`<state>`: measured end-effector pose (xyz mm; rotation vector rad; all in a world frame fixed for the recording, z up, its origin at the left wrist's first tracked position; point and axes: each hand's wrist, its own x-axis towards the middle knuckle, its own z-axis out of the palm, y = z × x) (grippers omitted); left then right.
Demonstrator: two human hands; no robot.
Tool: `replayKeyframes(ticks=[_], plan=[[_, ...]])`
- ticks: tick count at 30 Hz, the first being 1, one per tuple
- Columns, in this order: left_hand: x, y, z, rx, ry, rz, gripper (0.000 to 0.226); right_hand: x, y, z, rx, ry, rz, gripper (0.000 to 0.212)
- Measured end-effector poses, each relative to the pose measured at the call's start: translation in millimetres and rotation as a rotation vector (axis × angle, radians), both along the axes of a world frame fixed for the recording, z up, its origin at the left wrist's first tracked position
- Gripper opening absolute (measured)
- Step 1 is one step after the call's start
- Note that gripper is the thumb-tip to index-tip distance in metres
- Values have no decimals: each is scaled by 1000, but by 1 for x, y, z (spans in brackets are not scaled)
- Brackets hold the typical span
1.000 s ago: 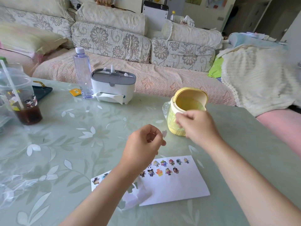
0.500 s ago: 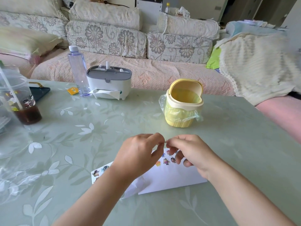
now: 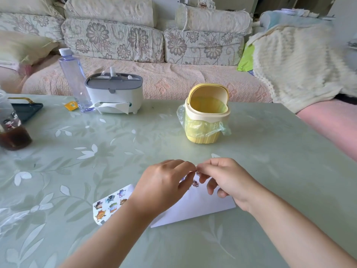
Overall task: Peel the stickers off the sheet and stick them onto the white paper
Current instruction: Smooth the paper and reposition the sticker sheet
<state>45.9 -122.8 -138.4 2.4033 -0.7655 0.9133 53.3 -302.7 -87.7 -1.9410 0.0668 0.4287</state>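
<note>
1. A person's left hand [image 3: 166, 187] and right hand [image 3: 227, 178] meet fingertip to fingertip above a piece of white paper [image 3: 195, 208]. It lies on a glossy pale-green counter [image 3: 270, 151] printed with white leaves.
2. Both hands are pinched. The thumb and forefinger of each close on one tiny scrap [image 3: 196, 171] between them, too small to identify.
3. The paper, flat, matte and rectangular, lies on the near side of the counter, under the hands. Two small cartoon stickers [image 3: 194, 183] show on it in the gap between the hands.
4. One sticker sheet [image 3: 108, 209], glossy with a rounded corner, lies at the paper's left end, partly hidden by the left forearm. Six colourful cartoon figures are visible on it.
5. Beyond the hands stands one yellow plastic bin [image 3: 202, 139] with a ribbed base and an arched lid. A thin clear liner bag [image 3: 222, 128] is bunched below its rim.
6. Farther back on the left are one clear plastic bottle [image 3: 74, 82] with a pale cap and one rounded white tissue box [image 3: 114, 93] with a grey lid. One small yellow packet [image 3: 71, 106] lies just beside the bottle.
7. At the left edge are one clear cup [image 3: 14, 136] of dark drink and one dark tray [image 3: 27, 111] with a gold handle.
8. Behind the counter runs a sofa [image 3: 173, 78] with quilted floral cushions. One cream knitted blanket [image 3: 297, 62] is draped at the right.
</note>
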Motion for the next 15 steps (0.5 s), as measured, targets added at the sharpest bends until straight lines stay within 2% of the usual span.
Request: replayKeyframes(ticks=[2,5,7,9,11,15], plan=[[-4,-3,2,-69,175,-24,21,0,-5,-2,-56,-44,18,21],[-8,-10,3,-310,568,-81,36,4,-16,-8,-110,-108,33,22],[-5,-13,-4,-376,646,-25,26,9,-27,-13,-191,-176,68,21],[0,-14,-16,-206,558,56,21,16,-38,-22,-307,-243,129,22],[2,-15,-26,22,557,88,25,23,-49,-33,-396,-244,200,23],[4,-16,-35,298,641,112,56,38,-56,-50,-452,-206,327,21]])
